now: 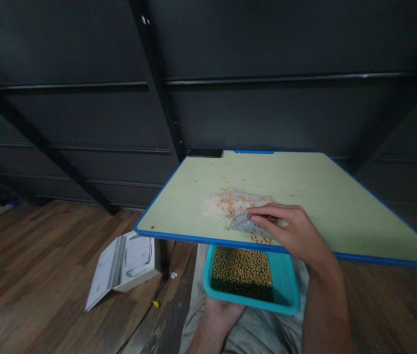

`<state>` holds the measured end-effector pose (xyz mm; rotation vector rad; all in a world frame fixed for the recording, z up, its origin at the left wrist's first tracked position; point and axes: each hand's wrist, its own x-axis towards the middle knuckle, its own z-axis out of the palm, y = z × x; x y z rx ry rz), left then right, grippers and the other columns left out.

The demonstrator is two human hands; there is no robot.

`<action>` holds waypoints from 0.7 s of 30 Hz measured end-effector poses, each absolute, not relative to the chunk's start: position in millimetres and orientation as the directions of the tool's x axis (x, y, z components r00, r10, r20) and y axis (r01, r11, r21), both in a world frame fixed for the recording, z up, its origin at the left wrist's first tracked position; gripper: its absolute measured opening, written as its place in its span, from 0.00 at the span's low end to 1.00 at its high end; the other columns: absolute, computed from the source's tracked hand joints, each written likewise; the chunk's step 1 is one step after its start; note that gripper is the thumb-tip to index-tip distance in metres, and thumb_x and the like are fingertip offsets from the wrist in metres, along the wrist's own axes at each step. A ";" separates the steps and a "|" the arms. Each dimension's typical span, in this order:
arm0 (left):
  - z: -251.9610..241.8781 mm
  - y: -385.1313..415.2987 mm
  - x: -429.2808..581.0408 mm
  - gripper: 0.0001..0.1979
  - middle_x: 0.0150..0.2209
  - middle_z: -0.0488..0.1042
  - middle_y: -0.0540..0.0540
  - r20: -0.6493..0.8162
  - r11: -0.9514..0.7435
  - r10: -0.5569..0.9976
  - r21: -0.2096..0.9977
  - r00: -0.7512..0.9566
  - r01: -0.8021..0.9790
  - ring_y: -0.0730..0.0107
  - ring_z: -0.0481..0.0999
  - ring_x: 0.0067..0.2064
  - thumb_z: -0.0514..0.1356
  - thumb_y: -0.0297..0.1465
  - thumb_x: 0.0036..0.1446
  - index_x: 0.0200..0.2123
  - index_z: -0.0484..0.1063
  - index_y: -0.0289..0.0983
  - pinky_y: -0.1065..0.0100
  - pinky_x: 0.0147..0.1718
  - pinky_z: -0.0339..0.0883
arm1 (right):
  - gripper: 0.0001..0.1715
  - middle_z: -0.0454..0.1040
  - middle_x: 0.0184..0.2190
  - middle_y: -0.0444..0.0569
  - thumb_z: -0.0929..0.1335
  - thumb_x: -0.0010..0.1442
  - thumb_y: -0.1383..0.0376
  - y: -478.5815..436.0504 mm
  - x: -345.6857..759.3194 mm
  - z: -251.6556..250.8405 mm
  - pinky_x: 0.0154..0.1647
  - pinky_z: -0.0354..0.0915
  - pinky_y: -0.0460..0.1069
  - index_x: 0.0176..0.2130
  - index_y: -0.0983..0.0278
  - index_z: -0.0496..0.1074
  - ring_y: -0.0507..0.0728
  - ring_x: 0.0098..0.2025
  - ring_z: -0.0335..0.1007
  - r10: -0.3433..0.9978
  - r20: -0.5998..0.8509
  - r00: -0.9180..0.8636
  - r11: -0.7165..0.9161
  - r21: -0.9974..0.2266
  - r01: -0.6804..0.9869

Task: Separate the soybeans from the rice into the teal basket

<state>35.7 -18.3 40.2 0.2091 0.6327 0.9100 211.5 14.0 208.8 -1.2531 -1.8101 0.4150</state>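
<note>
My right hand [291,231] rests on a pale green table [341,196] near its blue front edge, fingers pinched on a clear plastic protractor [243,224] that stands against a small heap of white rice mixed with soybeans [234,201]. A few loose soybeans [260,240] lie at the table's edge just in front of the protractor. Below that edge my left hand [221,312] holds a teal plastic tray [287,290] from underneath, over my lap. The tray holds a layer of soybeans [241,268]. The left fingers are hidden under the tray.
A black phone [205,153] lies at the table's far left corner. An open white box [123,265] sits on the wooden floor at the left. A dark panelled wall with slanted beams [156,83] stands behind the table.
</note>
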 end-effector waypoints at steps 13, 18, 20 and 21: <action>30.6 -16.9 37.2 0.16 0.46 0.82 0.49 -0.249 0.613 0.781 0.126 0.573 -0.780 0.59 0.75 0.54 0.51 0.32 0.61 0.47 0.75 0.46 0.50 0.61 0.59 | 0.11 0.82 0.41 0.40 0.70 0.61 0.65 11.7 209.6 209.7 0.46 0.70 0.49 0.43 0.55 0.79 0.54 0.42 0.77 0.880 0.441 -0.177 0.456 -0.680 0.575; 31.7 -17.8 36.7 0.17 0.48 0.81 0.47 -0.254 0.617 0.778 0.138 0.574 -0.775 0.60 0.75 0.54 0.50 0.32 0.62 0.46 0.76 0.46 0.50 0.61 0.59 | 0.10 0.82 0.40 0.40 0.70 0.61 0.66 10.6 208.8 210.4 0.46 0.69 0.48 0.43 0.55 0.80 0.53 0.42 0.77 0.875 0.446 -0.189 0.467 -0.676 0.569; 31.3 -17.8 36.2 0.16 0.50 0.80 0.48 -0.248 0.616 0.780 0.143 0.575 -0.774 0.61 0.74 0.56 0.50 0.32 0.62 0.46 0.76 0.46 0.51 0.61 0.58 | 0.11 0.82 0.40 0.40 0.70 0.61 0.66 10.1 208.7 210.8 0.45 0.70 0.48 0.43 0.55 0.79 0.53 0.41 0.77 0.873 0.447 -0.196 0.472 -0.674 0.568; 30.9 -17.8 36.0 0.16 0.50 0.80 0.48 -0.246 0.618 0.779 0.145 0.577 -0.773 0.61 0.73 0.56 0.51 0.33 0.61 0.46 0.76 0.46 0.51 0.61 0.58 | 0.11 0.82 0.40 0.40 0.70 0.61 0.66 9.9 208.7 210.9 0.45 0.69 0.48 0.43 0.55 0.79 0.53 0.41 0.77 0.872 0.447 -0.198 0.474 -0.674 0.567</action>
